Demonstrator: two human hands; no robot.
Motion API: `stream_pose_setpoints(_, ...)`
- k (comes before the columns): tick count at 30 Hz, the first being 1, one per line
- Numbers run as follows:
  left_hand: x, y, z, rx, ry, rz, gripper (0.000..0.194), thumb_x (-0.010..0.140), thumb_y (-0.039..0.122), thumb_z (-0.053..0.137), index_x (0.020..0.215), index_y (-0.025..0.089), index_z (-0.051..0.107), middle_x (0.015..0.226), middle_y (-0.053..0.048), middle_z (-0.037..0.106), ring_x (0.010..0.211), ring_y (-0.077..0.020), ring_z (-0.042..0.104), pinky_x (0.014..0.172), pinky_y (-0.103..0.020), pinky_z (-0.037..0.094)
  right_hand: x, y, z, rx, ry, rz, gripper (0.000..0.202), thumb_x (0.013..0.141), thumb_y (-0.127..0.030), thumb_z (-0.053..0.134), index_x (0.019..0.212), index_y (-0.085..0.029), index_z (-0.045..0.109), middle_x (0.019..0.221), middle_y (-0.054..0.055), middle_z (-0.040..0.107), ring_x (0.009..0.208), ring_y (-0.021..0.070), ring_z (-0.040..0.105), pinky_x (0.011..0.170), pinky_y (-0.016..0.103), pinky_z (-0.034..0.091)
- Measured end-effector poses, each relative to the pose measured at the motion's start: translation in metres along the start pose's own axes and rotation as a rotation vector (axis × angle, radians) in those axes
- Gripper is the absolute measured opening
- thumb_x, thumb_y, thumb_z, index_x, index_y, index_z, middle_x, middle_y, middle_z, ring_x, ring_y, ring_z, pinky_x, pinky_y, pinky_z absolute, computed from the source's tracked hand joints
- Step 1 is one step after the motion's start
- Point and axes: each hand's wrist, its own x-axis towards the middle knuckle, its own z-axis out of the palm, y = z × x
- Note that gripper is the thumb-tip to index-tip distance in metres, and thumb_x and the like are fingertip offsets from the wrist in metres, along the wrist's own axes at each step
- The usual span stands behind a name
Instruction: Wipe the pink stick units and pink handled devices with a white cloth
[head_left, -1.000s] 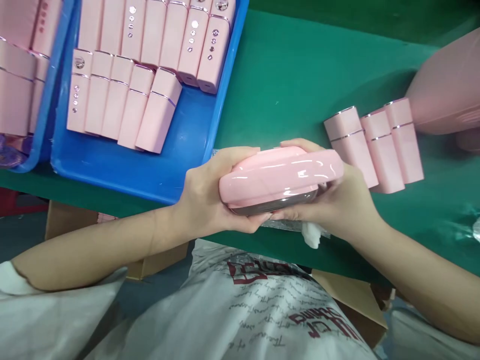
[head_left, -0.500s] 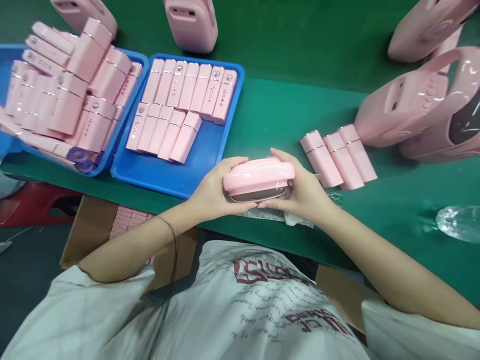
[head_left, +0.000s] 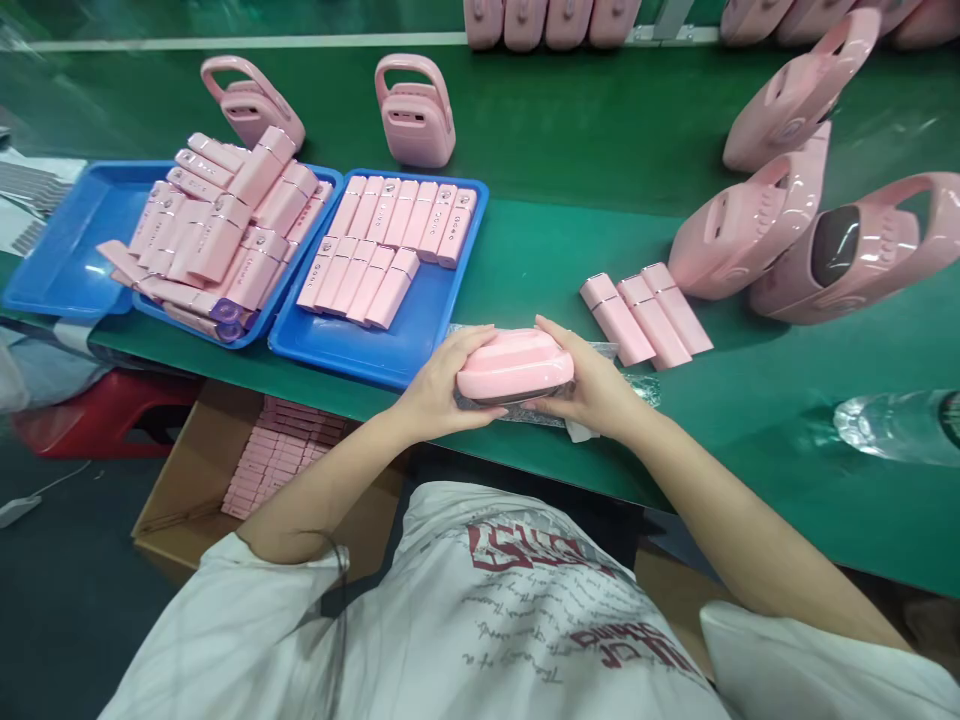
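Observation:
A rounded, glossy pink device [head_left: 516, 366] with a dark lower face is held between both hands near the table's front edge. My left hand [head_left: 442, 390] grips its left end, thumb along the near side. On the right end, my right hand [head_left: 592, 385] is wrapped round it. Clear plastic wrap [head_left: 551, 415] lies under and around the hands. To the right of the device, three pink rectangular sticks [head_left: 636, 318] with silver bands rest on the green table. A blue tray [head_left: 360, 352] with several similar sticks is at the left.
Another blue tray [head_left: 247, 340] is heaped with pink sticks. Pink devices with handles [head_left: 416, 125] stand at the back and right. A clear bottle [head_left: 892, 425] lies at the right. Below the table are a cardboard box [head_left: 176, 500] and a red stool [head_left: 94, 415].
The view has shifted, showing more of the table's back. The held device has tilted, with less of its dark face showing. Both hands still hold it.

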Motion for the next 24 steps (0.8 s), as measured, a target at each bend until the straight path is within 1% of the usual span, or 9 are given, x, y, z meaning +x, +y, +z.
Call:
stream_pose_setpoints(6, -0.001, 0.005, 0.004, -0.021, 0.045, -0.047, 0.073, 0.071, 0.028, 0.073, 0.135, 0.019, 0.038, 0.133, -0.017, 0.049, 0.127, -0.0284, 0.047, 0.106, -0.048, 0.04, -0.001, 0.002, 0.006, 0.086, 0.031, -0.042, 0.093, 0.073, -0.049, 0.073, 0.147, -0.016, 0.027, 0.14, 0.018, 0.046, 0.129, 0.0328, 0.046, 0.106, 0.052, 0.039)
stream_pose_setpoints(11, -0.002, 0.007, 0.007, -0.017, 0.071, -0.095, 0.073, 0.07, 0.027, 0.074, 0.134, 0.017, 0.039, 0.132, -0.016, 0.051, 0.126, -0.0271, 0.049, 0.105, -0.046, 0.042, 0.001, 0.005, 0.011, 0.147, 0.068, -0.067, 0.09, 0.073, -0.051, 0.072, 0.145, -0.016, 0.031, 0.141, 0.018, 0.046, 0.129, 0.0309, 0.046, 0.107, 0.049, 0.038)
stream_pose_setpoints(15, 0.0, 0.008, 0.008, 0.038, 0.116, -0.136, 0.071, 0.067, 0.03, 0.076, 0.129, 0.016, 0.045, 0.129, -0.015, 0.056, 0.122, -0.0264, 0.053, 0.103, -0.043, 0.045, 0.003, 0.002, 0.01, 0.195, 0.081, -0.032, 0.085, 0.071, -0.052, 0.074, 0.139, -0.015, 0.039, 0.139, 0.017, 0.048, 0.129, 0.0295, 0.046, 0.109, 0.048, 0.036)
stream_pose_setpoints(18, 0.002, 0.009, 0.009, 0.124, 0.141, -0.112, 0.068, 0.066, 0.032, 0.077, 0.125, 0.015, 0.048, 0.126, -0.015, 0.06, 0.118, -0.0258, 0.057, 0.1, -0.04, 0.048, 0.004, -0.001, 0.01, 0.267, 0.096, -0.007, 0.086, 0.069, -0.052, 0.076, 0.137, -0.014, 0.041, 0.139, 0.018, 0.049, 0.129, 0.0287, 0.047, 0.109, 0.045, 0.036)
stream_pose_setpoints(21, 0.003, 0.009, 0.01, 0.185, 0.17, -0.093, 0.066, 0.066, 0.035, 0.077, 0.123, 0.016, 0.049, 0.122, -0.013, 0.063, 0.113, -0.0251, 0.061, 0.097, -0.038, 0.051, 0.006, -0.003, 0.011, 0.355, 0.098, 0.036, 0.087, 0.066, -0.055, 0.077, 0.136, -0.015, 0.044, 0.139, 0.016, 0.05, 0.13, 0.0286, 0.046, 0.111, 0.044, 0.035)
stream_pose_setpoints(22, 0.003, 0.009, 0.01, 0.194, 0.177, -0.114, 0.066, 0.065, 0.035, 0.077, 0.122, 0.017, 0.05, 0.121, -0.012, 0.063, 0.111, -0.025, 0.062, 0.096, -0.037, 0.052, 0.008, -0.003, 0.011, 0.382, 0.099, 0.053, 0.088, 0.065, -0.055, 0.078, 0.136, -0.016, 0.045, 0.139, 0.015, 0.05, 0.131, 0.0285, 0.046, 0.111, 0.044, 0.034)
stream_pose_setpoints(24, 0.002, 0.009, 0.011, 0.198, 0.19, -0.198, 0.066, 0.064, 0.037, 0.077, 0.12, 0.017, 0.051, 0.119, -0.011, 0.064, 0.108, -0.0246, 0.064, 0.093, -0.036, 0.053, 0.01, -0.001, 0.011, 0.428, 0.1, 0.079, 0.089, 0.063, -0.055, 0.079, 0.135, -0.016, 0.046, 0.138, 0.014, 0.052, 0.13, 0.0283, 0.046, 0.111, 0.042, 0.034)
